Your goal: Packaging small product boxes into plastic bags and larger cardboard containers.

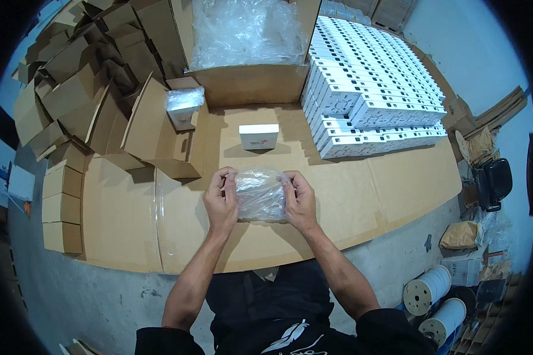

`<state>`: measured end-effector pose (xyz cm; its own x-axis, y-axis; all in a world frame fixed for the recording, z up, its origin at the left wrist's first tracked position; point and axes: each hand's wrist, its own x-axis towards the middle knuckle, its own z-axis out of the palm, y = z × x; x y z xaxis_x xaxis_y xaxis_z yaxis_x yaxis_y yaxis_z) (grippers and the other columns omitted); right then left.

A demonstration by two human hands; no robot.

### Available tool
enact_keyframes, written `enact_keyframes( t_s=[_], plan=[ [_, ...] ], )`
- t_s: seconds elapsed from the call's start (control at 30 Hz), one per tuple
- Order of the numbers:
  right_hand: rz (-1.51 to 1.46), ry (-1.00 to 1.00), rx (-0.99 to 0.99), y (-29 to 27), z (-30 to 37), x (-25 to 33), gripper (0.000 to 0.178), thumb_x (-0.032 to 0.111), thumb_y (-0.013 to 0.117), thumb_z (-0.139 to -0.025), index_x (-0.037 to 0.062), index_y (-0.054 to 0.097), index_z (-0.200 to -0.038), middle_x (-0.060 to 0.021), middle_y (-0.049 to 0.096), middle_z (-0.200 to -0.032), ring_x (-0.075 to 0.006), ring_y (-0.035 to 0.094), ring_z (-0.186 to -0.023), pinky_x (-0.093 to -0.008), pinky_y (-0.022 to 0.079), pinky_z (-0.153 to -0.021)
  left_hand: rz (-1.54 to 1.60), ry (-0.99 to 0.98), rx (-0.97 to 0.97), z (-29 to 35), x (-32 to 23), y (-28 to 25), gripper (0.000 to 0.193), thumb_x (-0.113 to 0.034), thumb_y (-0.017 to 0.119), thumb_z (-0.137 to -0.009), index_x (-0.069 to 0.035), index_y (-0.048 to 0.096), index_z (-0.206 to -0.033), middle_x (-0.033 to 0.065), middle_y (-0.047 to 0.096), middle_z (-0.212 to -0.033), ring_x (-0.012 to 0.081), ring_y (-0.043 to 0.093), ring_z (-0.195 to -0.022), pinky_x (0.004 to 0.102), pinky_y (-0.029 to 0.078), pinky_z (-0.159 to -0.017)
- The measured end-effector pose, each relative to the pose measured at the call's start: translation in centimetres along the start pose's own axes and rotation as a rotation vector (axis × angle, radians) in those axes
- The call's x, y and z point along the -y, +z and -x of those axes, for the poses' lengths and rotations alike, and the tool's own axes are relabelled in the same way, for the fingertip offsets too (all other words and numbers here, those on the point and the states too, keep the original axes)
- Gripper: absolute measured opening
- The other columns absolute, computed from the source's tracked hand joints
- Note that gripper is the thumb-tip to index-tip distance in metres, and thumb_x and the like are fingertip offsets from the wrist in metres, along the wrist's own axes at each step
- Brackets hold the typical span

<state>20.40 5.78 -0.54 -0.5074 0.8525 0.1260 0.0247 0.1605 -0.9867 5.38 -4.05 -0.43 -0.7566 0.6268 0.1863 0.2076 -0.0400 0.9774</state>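
Note:
A clear plastic bag (pixel 259 194) is stretched between my two hands above the cardboard-covered table. My left hand (pixel 221 200) pinches its left upper edge, and my right hand (pixel 299 199) grips the right edge the same way. Whether anything lies inside the bag I cannot make out; it looks thin and crinkled. Just beyond it stands a small white box (pixel 259 137) with printing on its front, touched by neither hand. To the left, an open cardboard carton (pixel 160 133) holds a white box wrapped in clear plastic (pixel 185 105).
Stacked rows of white boxes (pixel 373 94) rise at the right. A large carton (pixel 249 86) full of clear plastic bags (pixel 246 35) stands at the back. Open cartons (pixel 83 77) pile up far left, near several small closed boxes (pixel 62 207). White spools (pixel 427 290) lie on the floor, lower right.

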Motion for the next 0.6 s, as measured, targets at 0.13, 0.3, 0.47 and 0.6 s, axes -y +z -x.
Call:
enact_keyframes(
  t_s=[0.13, 0.3, 0.47, 0.6],
  plan=[
    [0.076, -0.101, -0.084, 0.1, -0.3, -0.5, 0.017, 0.011, 0.050, -0.107, -0.0012, 0.061, -0.105, 0.0023, 0.057, -0.082, -0.0048, 0.050, -0.075, -0.0224, 0.043, -0.066, -0.004, -0.076, -0.037, 0.4, 0.5, -0.3, 0.022, -0.019, 0.054, -0.107, 0.001, 0.063, -0.105, -0.0019, 0.056, -0.073, 0.0055, 0.051, -0.070, 0.0238, 0.043, -0.061],
    [0.097, -0.100, -0.165, 0.3, -0.6, -0.6, 0.016, 0.015, 0.058, -0.103, -0.0002, 0.061, -0.105, -0.0052, 0.063, -0.075, -0.0112, 0.056, -0.065, -0.0303, 0.046, -0.059, -0.005, -0.262, 0.188, 1.1, -1.5, -0.2, 0.026, -0.020, 0.055, -0.106, 0.001, 0.060, -0.091, 0.0011, 0.056, -0.066, 0.0094, 0.050, -0.061, 0.0292, 0.042, -0.054],
    [0.083, -0.030, -0.056, 1.1, 0.0, -1.3, 0.021, 0.015, 0.066, -0.100, 0.0001, 0.057, -0.112, -0.0033, 0.065, -0.083, -0.0072, 0.057, -0.070, -0.0255, 0.045, -0.059, -0.128, 0.026, 0.078, 1.2, 0.1, 0.4, 0.029, -0.019, 0.055, -0.106, 0.001, 0.057, -0.085, 0.0067, 0.056, -0.065, 0.0114, 0.053, -0.061, 0.0320, 0.044, -0.056],
    [-0.124, 0.048, -0.044, 0.7, 0.2, -0.3, 0.027, 0.007, 0.069, -0.097, 0.0004, 0.053, -0.118, -0.0027, 0.067, -0.085, -0.0027, 0.056, -0.069, -0.0194, 0.042, -0.055, -0.132, 0.079, 0.030, 1.0, 0.5, 0.3, 0.029, -0.020, 0.055, -0.106, 0.001, 0.058, -0.085, 0.0075, 0.056, -0.066, 0.0122, 0.055, -0.061, 0.0326, 0.044, -0.056]
  ],
)
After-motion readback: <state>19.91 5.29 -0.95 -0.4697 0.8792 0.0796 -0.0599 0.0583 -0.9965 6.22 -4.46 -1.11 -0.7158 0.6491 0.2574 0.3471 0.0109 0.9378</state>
